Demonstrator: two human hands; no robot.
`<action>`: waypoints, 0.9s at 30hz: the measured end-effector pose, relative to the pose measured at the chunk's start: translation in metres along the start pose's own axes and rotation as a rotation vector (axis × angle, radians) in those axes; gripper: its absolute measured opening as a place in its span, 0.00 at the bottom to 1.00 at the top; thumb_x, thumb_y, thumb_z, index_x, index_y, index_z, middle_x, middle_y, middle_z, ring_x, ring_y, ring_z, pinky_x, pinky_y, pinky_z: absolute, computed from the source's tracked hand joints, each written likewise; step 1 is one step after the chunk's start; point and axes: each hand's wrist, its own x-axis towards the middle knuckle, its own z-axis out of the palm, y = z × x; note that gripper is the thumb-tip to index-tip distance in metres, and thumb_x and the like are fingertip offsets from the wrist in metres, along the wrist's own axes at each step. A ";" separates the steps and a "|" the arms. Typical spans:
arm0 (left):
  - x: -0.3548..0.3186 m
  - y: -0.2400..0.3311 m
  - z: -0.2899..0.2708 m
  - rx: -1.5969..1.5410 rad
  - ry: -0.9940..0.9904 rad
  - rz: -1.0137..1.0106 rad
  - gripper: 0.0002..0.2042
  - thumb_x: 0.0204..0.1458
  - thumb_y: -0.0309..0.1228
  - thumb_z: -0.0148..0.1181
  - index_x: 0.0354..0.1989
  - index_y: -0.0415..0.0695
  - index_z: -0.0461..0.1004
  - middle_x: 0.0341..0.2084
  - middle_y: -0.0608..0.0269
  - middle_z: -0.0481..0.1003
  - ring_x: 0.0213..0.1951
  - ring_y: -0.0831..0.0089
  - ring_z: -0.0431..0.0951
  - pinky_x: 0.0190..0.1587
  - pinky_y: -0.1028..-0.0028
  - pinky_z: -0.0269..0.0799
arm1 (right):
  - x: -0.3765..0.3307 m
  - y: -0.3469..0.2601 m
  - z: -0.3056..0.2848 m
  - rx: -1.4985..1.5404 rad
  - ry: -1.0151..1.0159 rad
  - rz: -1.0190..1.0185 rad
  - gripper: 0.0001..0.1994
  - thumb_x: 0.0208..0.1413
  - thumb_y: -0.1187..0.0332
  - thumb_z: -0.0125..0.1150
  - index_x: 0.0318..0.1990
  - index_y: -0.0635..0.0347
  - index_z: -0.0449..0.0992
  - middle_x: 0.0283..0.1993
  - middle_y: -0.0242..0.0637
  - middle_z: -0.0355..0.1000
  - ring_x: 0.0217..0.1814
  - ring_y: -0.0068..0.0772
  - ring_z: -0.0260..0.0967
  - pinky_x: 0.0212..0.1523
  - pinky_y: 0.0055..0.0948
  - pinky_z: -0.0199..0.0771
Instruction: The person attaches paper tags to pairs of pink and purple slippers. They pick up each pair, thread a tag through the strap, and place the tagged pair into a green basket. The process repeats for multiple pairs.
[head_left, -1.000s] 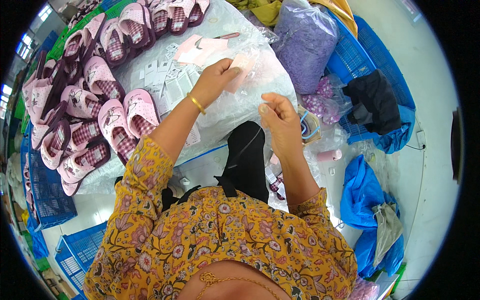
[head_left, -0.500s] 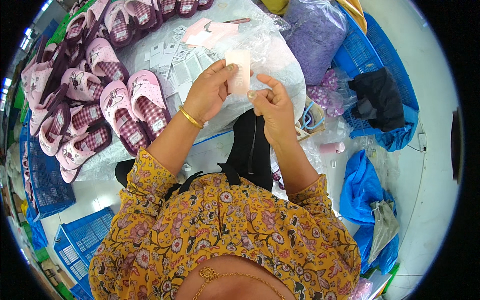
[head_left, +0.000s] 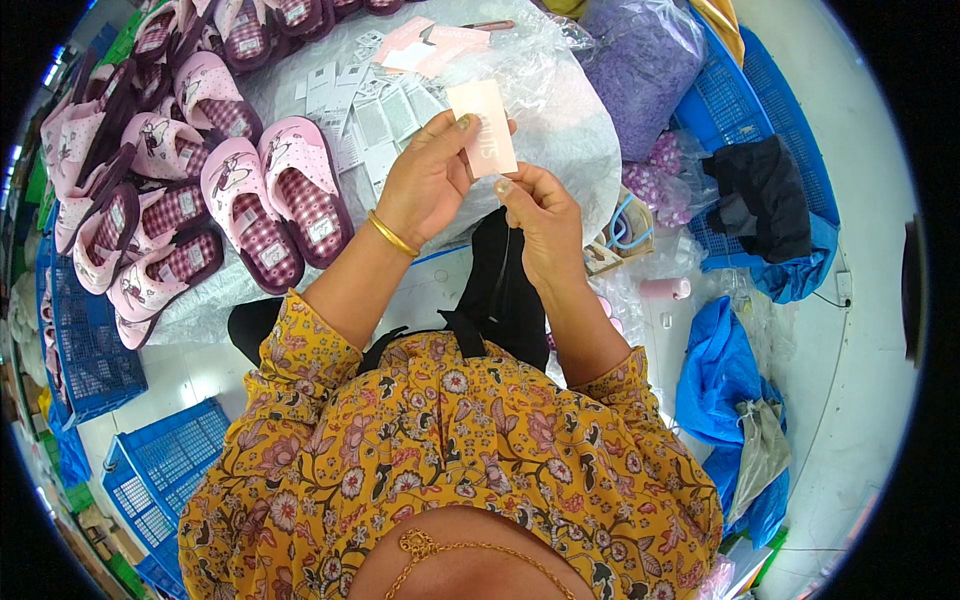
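My left hand (head_left: pixel 428 188) grips a small pale-pink card tag (head_left: pixel 484 128) by its left edge, thumb on top, above the near edge of the table. Closed in a pinch, my right hand (head_left: pixel 545 222) meets the tag's lower right corner. A thin pale string (head_left: pixel 507 255) hangs from those fingertips; its upper end is hidden by them. To the left, a pair of pink slippers (head_left: pixel 305 200) with dark checked insoles lies on the table. White printed labels (head_left: pixel 385 125) are spread beyond my left hand, with more pink cards (head_left: pixel 425 48) behind them.
More pink slippers (head_left: pixel 160 160) crowd the left of the plastic-covered table (head_left: pixel 580 140). A bag of purple material (head_left: pixel 645 75), blue crates (head_left: pixel 800 120) and a black cloth (head_left: pixel 765 195) stand at the right. Blue sheeting (head_left: pixel 720 375) lies on the floor.
The tag has tilted and turned, bringing its printed side more into view. My right hand has drawn in its raised forefinger and closed against the tag's lower corner.
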 end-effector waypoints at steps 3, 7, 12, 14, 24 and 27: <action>-0.002 -0.002 0.001 -0.001 0.000 0.015 0.16 0.65 0.31 0.50 0.56 0.34 0.66 0.51 0.50 0.73 0.56 0.64 0.73 0.60 0.67 0.69 | -0.001 0.002 0.002 -0.019 0.018 -0.029 0.11 0.56 0.73 0.65 0.45 0.66 0.77 0.31 0.22 0.69 0.29 0.10 0.58 0.28 0.14 0.57; -0.008 -0.009 0.004 0.045 0.041 0.036 0.15 0.65 0.30 0.49 0.56 0.34 0.66 0.52 0.48 0.73 0.56 0.63 0.73 0.60 0.66 0.68 | 0.000 0.010 0.000 -0.008 0.031 -0.039 0.09 0.56 0.74 0.65 0.43 0.65 0.77 0.31 0.23 0.70 0.28 0.11 0.59 0.28 0.14 0.58; -0.016 -0.017 0.004 0.248 0.080 0.060 0.15 0.65 0.28 0.47 0.57 0.35 0.67 0.54 0.46 0.73 0.57 0.61 0.73 0.61 0.64 0.67 | -0.001 0.013 0.002 0.115 0.039 -0.018 0.08 0.55 0.75 0.64 0.42 0.65 0.76 0.31 0.25 0.71 0.27 0.12 0.61 0.28 0.15 0.61; -0.016 -0.017 0.006 0.227 0.087 0.066 0.15 0.65 0.28 0.47 0.58 0.35 0.67 0.54 0.46 0.73 0.57 0.61 0.73 0.61 0.64 0.67 | -0.002 0.014 0.003 0.145 0.042 -0.014 0.08 0.55 0.76 0.63 0.42 0.65 0.76 0.31 0.26 0.71 0.27 0.13 0.61 0.28 0.15 0.61; -0.018 -0.018 0.010 0.113 0.062 0.091 0.12 0.65 0.27 0.47 0.52 0.35 0.70 0.50 0.54 0.75 0.50 0.71 0.75 0.56 0.70 0.70 | -0.002 0.015 0.003 0.240 0.050 0.048 0.09 0.54 0.77 0.61 0.43 0.66 0.74 0.32 0.30 0.72 0.27 0.16 0.62 0.29 0.18 0.63; -0.017 -0.017 0.010 0.070 0.050 0.084 0.12 0.65 0.26 0.46 0.52 0.35 0.70 0.50 0.53 0.75 0.51 0.70 0.75 0.56 0.70 0.70 | -0.002 0.015 0.003 0.272 0.039 0.047 0.09 0.54 0.77 0.60 0.42 0.66 0.74 0.33 0.31 0.72 0.27 0.17 0.62 0.29 0.18 0.63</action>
